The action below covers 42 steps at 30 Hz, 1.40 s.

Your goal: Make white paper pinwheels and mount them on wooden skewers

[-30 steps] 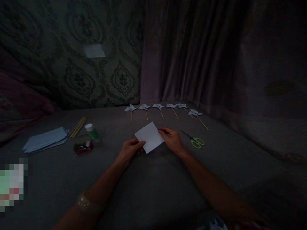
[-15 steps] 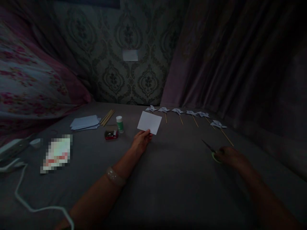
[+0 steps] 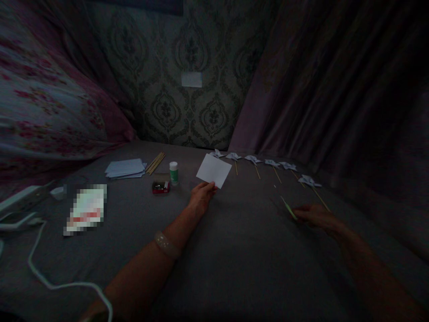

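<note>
The view is dim, darkest in the curtain folds (image 3: 321,67) beyond the right hand (image 3: 313,215). The white paper (image 3: 214,170) in the left hand's grip (image 3: 203,197) looks brightest. Scissors (image 3: 290,211) blur at the right-hand grip; coarse pixels mask a patch left of the paper.

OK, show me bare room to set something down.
Bare grey cloth lies between the left hand and right hand, and nearer the camera. Crowded: the row of white paper pinwheels, and around the small red box and white-capped green bottle.
</note>
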Motion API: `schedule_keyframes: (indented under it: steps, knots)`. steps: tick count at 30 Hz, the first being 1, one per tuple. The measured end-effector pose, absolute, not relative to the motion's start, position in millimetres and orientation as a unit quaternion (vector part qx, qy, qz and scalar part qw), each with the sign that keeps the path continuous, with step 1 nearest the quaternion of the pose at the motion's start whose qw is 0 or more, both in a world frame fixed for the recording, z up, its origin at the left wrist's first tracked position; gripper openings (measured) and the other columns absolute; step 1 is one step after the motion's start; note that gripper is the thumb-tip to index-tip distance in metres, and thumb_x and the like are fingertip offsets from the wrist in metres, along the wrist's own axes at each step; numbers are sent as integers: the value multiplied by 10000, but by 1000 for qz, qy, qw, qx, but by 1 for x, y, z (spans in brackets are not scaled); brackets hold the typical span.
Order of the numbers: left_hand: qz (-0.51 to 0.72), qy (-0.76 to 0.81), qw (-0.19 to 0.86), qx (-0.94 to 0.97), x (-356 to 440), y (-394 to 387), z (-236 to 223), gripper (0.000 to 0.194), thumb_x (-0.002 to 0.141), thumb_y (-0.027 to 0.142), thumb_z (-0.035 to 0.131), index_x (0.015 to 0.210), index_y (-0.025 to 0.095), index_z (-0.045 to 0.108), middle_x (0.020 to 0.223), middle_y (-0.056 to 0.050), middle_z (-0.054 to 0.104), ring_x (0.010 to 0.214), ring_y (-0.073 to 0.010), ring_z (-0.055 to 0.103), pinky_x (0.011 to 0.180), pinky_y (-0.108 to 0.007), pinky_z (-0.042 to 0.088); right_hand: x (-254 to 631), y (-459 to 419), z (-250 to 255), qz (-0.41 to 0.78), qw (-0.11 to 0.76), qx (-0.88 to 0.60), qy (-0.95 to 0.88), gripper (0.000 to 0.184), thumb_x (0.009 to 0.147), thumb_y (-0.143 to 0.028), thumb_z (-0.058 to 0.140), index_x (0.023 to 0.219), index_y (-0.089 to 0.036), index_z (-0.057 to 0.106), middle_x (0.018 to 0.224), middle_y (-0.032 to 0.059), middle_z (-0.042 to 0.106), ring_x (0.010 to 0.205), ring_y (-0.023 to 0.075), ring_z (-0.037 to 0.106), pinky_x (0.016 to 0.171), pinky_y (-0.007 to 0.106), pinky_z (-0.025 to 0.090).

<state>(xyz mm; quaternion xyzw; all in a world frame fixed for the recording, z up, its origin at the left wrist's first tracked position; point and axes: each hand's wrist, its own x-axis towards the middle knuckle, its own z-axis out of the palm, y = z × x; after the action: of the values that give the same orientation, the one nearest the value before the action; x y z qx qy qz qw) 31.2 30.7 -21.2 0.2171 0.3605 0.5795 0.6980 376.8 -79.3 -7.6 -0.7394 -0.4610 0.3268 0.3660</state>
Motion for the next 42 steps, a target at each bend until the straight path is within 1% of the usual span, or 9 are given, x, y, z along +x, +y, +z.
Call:
schedule_keyframes:
  steps: [4, 7, 9, 11, 15, 18, 24, 34, 42]
  knots:
    - [582, 357, 699, 215, 31, 34, -16, 174, 615, 46, 738, 594, 130, 587, 571, -12, 619, 549, -102, 599, 524, -194, 435, 300, -39, 16, 422, 498, -632, -419, 241, 519, -310, 755, 708, -183, 679, 749, 40, 652, 577, 99, 513, 488, 214, 364]
    - [592, 353, 693, 212, 34, 37, -3, 199, 615, 56, 749, 608, 140, 569, 565, 11, 609, 532, -83, 591, 520, -179, 425, 246, -7, 23, 424, 550, -579, -426, 297, 494, -354, 770, 704, -173, 662, 695, 5, 624, 549, 82, 483, 470, 199, 344]
    - [601, 350, 689, 207, 37, 41, 9, 212, 630, 52, 739, 611, 147, 550, 559, 23, 602, 525, -74, 588, 513, -171, 420, 220, 8, 21, 386, 535, -602, -451, 320, 520, -427, 756, 644, -154, 642, 588, -12, 579, 498, 82, 449, 452, 214, 318]
    - [610, 345, 684, 201, 41, 45, 21, 208, 658, 43, 712, 615, 149, 538, 551, 31, 595, 513, -66, 582, 502, -165, 416, 201, 14, 14, 332, 521, -629, -471, 361, 566, -490, 717, 610, -145, 624, 566, -8, 574, 515, 99, 481, 485, 229, 338]
    - [631, 335, 674, 185, 50, 54, 31, 191, 671, 33, 689, 637, 152, 542, 544, 47, 585, 487, -53, 564, 489, -158, 413, 184, 9, -6, 245, 483, -671, -506, 401, 635, -528, 662, 745, -142, 647, 724, 53, 661, 684, 173, 603, 593, 263, 397]
    - [638, 336, 671, 173, 55, 56, 25, 185, 681, 30, 667, 626, 151, 539, 528, 46, 574, 471, -52, 555, 481, -160, 406, 182, 0, -14, 224, 440, -672, -552, 403, 673, -519, 640, 836, -151, 637, 833, 85, 686, 778, 195, 625, 671, 280, 421]
    - [655, 338, 653, 174, 56, 55, 11, 213, 641, 29, 683, 597, 160, 520, 536, 46, 573, 480, -54, 551, 494, -166, 399, 179, -6, -14, 230, 376, -660, -609, 332, 731, -501, 590, 807, -179, 610, 824, 53, 680, 838, 203, 615, 863, 362, 379]
    - [675, 303, 611, 282, 48, 53, 4, 292, 468, 199, 812, 623, 160, 568, 625, 37, 606, 584, -78, 576, 542, -186, 384, 180, -6, -21, 355, 381, -591, -616, 355, 719, -508, 589, 757, -156, 607, 720, 21, 622, 693, 154, 561, 619, 261, 390]
    - [660, 326, 595, 323, 49, 47, -7, 263, 492, 266, 800, 654, 149, 628, 669, -3, 630, 631, -110, 586, 577, -221, 394, 175, -10, -23, 395, 387, -542, -633, 381, 683, -531, 608, 677, -152, 566, 618, -16, 530, 582, 112, 459, 545, 246, 336]
